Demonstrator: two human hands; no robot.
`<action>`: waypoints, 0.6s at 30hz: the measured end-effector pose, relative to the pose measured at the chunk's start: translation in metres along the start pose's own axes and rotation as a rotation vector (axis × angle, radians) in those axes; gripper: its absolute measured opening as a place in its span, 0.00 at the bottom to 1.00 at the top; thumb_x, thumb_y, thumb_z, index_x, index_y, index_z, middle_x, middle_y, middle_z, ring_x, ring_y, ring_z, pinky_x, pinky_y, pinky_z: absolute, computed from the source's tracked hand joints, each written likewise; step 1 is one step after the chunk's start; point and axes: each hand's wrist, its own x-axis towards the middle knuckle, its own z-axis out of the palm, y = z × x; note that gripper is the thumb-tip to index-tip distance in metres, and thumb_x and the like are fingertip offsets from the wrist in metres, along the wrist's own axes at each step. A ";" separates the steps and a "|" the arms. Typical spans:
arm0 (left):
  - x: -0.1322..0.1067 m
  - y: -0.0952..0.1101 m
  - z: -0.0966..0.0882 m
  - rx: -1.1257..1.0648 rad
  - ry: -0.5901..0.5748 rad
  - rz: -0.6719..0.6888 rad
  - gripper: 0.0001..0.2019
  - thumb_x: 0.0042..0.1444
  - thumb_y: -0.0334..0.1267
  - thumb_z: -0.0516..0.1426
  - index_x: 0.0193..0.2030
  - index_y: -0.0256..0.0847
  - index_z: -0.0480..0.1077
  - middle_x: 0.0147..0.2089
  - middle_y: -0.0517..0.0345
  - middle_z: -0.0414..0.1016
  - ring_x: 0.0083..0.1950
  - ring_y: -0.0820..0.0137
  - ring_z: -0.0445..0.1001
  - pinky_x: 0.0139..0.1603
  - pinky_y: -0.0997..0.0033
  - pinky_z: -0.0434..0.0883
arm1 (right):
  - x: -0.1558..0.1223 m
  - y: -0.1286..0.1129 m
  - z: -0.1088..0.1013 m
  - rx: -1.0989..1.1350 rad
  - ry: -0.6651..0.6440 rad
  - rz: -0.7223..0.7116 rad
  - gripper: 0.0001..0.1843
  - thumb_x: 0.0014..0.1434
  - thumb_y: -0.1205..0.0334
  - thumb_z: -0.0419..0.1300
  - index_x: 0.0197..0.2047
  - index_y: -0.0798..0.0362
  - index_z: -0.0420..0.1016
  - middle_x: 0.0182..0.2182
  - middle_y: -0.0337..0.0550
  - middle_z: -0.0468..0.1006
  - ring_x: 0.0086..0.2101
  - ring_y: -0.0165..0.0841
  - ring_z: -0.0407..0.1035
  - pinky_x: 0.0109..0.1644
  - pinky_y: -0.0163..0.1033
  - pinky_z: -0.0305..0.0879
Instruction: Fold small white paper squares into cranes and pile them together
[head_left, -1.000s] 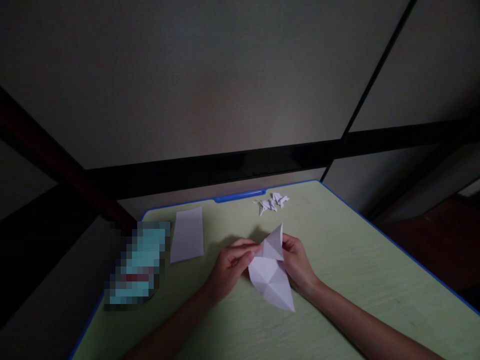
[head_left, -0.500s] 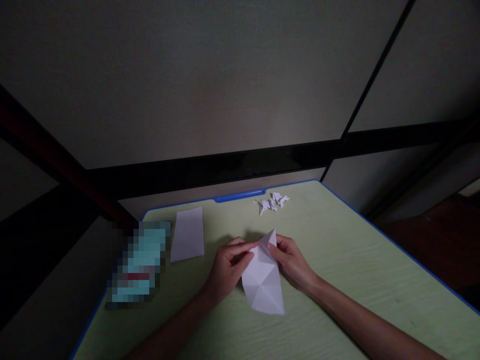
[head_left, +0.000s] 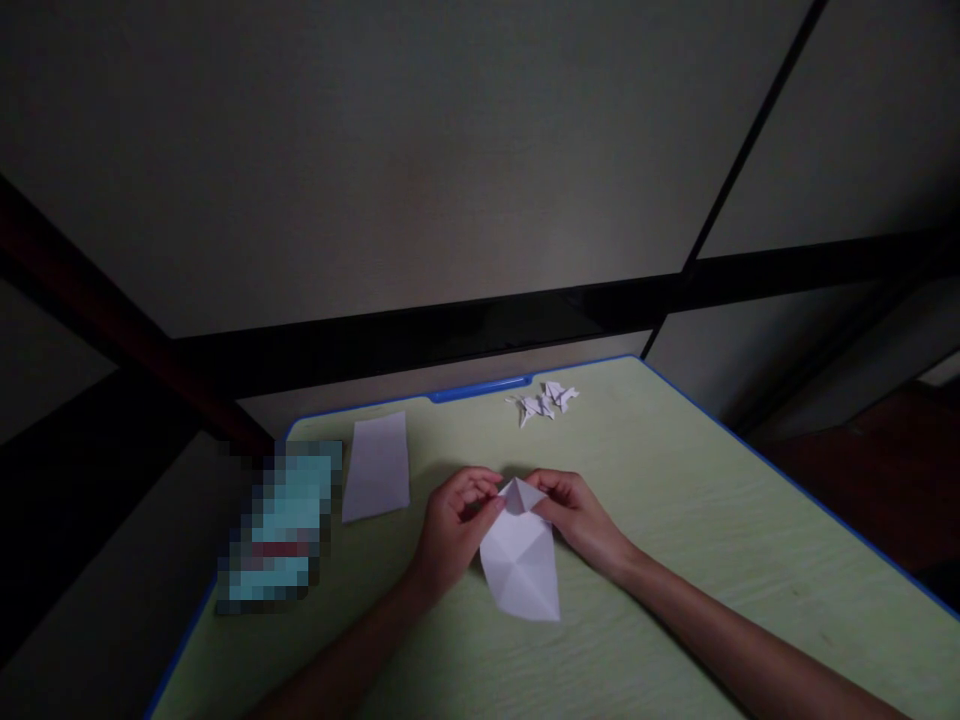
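A white sheet of paper (head_left: 519, 560), creased and partly folded, lies on the pale green table (head_left: 675, 560) between my hands. My left hand (head_left: 454, 525) pinches its upper left edge with curled fingers. My right hand (head_left: 577, 515) pinches the upper right edge, and the top flap is bent down between the two hands. The lower point of the sheet rests flat on the table toward me.
A flat white paper stack (head_left: 375, 466) lies to the left. A blurred teal object (head_left: 277, 525) sits at the table's left edge. Several small folded paper figures (head_left: 541, 402) lie near the far blue rim (head_left: 480, 388). A dark wall stands behind.
The raised top flap of the sheet has been folded down lower, and the sheet has turned and shifted slightly left. Both hands have drawn closer together at its top.
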 end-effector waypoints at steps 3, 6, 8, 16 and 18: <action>0.001 -0.001 -0.001 -0.024 0.000 -0.009 0.07 0.39 0.30 0.58 0.29 0.36 0.66 0.25 0.60 0.67 0.29 0.74 0.67 0.28 0.79 0.64 | 0.000 0.002 0.000 -0.008 0.017 0.003 0.11 0.40 0.59 0.60 0.17 0.58 0.67 0.14 0.33 0.64 0.16 0.23 0.54 0.20 0.29 0.47; 0.002 -0.001 -0.001 -0.045 0.006 -0.019 0.07 0.39 0.30 0.58 0.28 0.36 0.66 0.25 0.60 0.67 0.28 0.74 0.67 0.27 0.79 0.64 | 0.001 0.007 -0.002 0.027 0.015 0.007 0.12 0.40 0.58 0.61 0.18 0.59 0.68 0.14 0.33 0.64 0.17 0.22 0.54 0.20 0.29 0.47; 0.003 -0.002 -0.003 -0.059 0.021 -0.028 0.06 0.39 0.30 0.58 0.28 0.36 0.66 0.25 0.60 0.67 0.28 0.75 0.67 0.27 0.79 0.63 | 0.002 0.011 -0.004 0.107 -0.007 0.013 0.12 0.43 0.58 0.60 0.20 0.59 0.69 0.14 0.33 0.64 0.17 0.22 0.54 0.21 0.29 0.47; 0.006 -0.002 -0.005 -0.104 0.042 -0.101 0.07 0.37 0.31 0.59 0.28 0.35 0.68 0.24 0.60 0.69 0.27 0.75 0.67 0.26 0.79 0.63 | 0.004 0.011 -0.010 0.315 -0.082 0.049 0.06 0.43 0.62 0.61 0.23 0.58 0.72 0.17 0.35 0.68 0.20 0.24 0.58 0.24 0.29 0.50; 0.005 -0.002 -0.005 -0.103 0.038 -0.119 0.08 0.37 0.31 0.59 0.28 0.35 0.69 0.24 0.59 0.70 0.27 0.74 0.68 0.26 0.79 0.63 | 0.003 0.010 -0.010 0.322 -0.109 0.045 0.06 0.42 0.64 0.62 0.24 0.58 0.73 0.18 0.36 0.69 0.20 0.24 0.59 0.25 0.29 0.51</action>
